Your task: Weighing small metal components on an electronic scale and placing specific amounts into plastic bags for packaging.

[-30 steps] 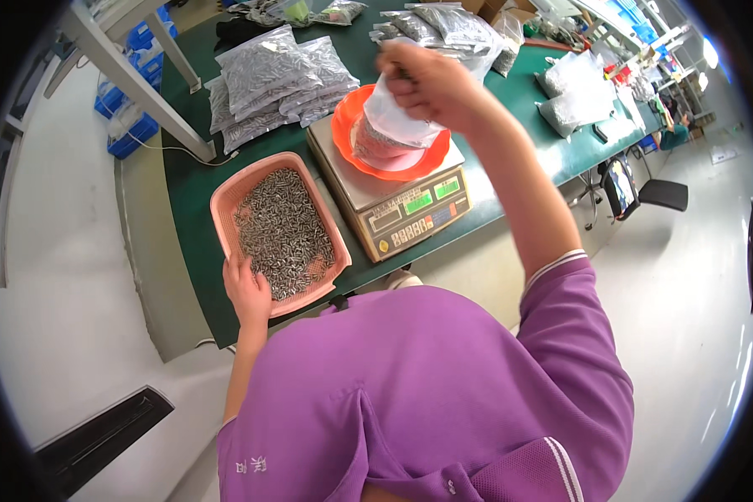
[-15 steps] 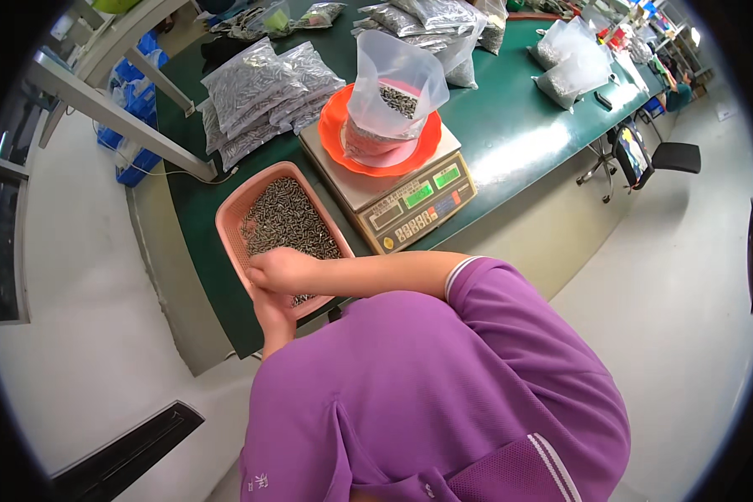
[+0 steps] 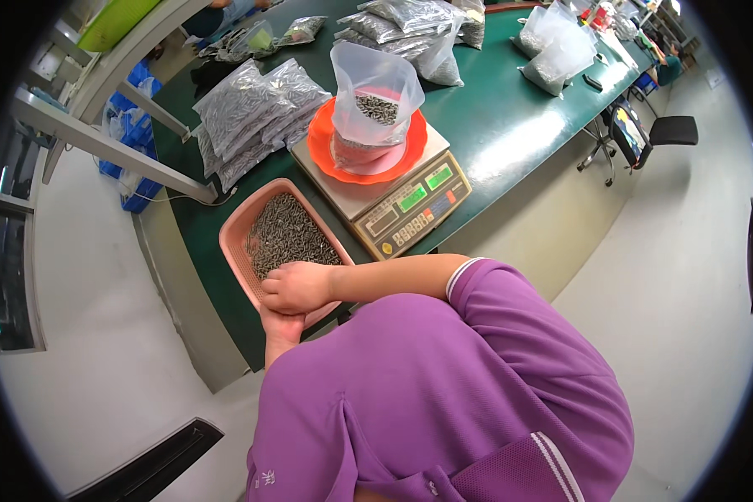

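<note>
A pink plastic basket (image 3: pixel 234 240) holds a heap of small dark metal pins (image 3: pixel 286 233). Over its near end, my right hand (image 3: pixel 299 287) is curled, back of the hand up; whatever its fingers hold is hidden. Just below it, my left hand (image 3: pixel 281 324) reaches the near-left corner of the basket, its fingers mostly covered by the right. To the right of the basket stands a digital scale (image 3: pixel 410 209) with lit green displays. On it sits an orange scalloped dish (image 3: pixel 320 144) bearing an open clear plastic bag (image 3: pixel 364 75) partly filled with similar metal pieces.
Filled clear bags (image 3: pixel 243 105) are piled behind the basket, with more bags (image 3: pixel 402 25) farther back and at the far right (image 3: pixel 552 63). A grey metal frame (image 3: pixel 134 163) borders the green table's left side. An office chair (image 3: pixel 644 134) stands beyond the right edge.
The view has shifted a little. My right hand has moved slightly right over the basket's near end, its fingers still curled. My left hand stays at the near corner.
</note>
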Available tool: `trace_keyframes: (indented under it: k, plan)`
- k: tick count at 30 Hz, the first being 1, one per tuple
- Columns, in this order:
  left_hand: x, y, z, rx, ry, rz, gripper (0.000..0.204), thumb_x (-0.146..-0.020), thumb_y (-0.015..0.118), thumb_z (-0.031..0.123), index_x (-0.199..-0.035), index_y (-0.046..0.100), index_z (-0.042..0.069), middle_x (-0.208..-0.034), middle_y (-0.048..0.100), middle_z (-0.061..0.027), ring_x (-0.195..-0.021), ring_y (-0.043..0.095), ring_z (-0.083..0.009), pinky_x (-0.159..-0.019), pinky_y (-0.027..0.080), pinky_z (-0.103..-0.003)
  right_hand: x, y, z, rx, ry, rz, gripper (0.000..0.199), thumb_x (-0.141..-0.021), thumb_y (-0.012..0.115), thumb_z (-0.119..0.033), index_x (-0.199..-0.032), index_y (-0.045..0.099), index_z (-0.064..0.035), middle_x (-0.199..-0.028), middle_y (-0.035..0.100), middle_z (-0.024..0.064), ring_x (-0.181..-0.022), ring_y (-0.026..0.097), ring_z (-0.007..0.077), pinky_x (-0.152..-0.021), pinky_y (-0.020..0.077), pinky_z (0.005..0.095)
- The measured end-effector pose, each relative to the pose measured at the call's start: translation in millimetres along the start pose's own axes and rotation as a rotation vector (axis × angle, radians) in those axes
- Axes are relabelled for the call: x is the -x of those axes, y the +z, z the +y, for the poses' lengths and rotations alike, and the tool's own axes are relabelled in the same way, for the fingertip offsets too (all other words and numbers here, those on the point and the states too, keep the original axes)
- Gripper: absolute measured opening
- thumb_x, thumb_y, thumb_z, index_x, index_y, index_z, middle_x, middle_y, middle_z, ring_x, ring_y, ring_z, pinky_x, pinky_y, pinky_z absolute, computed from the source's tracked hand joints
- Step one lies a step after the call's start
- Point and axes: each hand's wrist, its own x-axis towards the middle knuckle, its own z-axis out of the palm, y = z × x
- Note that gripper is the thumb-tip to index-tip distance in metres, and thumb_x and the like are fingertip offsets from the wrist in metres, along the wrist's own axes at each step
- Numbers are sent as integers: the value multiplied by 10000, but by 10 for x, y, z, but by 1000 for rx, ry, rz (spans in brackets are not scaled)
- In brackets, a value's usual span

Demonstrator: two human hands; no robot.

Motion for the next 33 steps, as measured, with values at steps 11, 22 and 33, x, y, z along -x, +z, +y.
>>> trace_keyframes:
  k: [11, 22, 33]
  plan:
    - [-125, 15, -3, 180, -20, 441, 153, -867, 466, 84, -961, 491, -35, -976, 510, -137, -907, 527, -249, -830, 487, -395, 33, -1398, 40, 166, 145, 314, 135, -706, 563, -126, -834, 560, -83, -901, 532, 75, -861, 543, 243, -728, 480, 365]
    - [-176, -80, 64, -68, -119, 353, 351, -869, 448, 191, -1151, 394, -12, -1255, 396, -168, -1108, 423, -352, -923, 388, -504, 390, -2386, 1470, 362, 775, -611, 210, -666, 583, -110, -857, 670, -98, -911, 648, 115, -830, 614, 280, -717, 482, 366]
    - [-55, 23, 54, -59, -56, 315, 346, -870, 463, 187, -1149, 398, -7, -1235, 357, -139, -1180, 364, -334, -977, 339, -523, 391, -2241, 1474, 619, 754, -578, 160, -657, 600, -106, -792, 673, -60, -831, 653, 131, -788, 629, 286, -690, 492, 362]
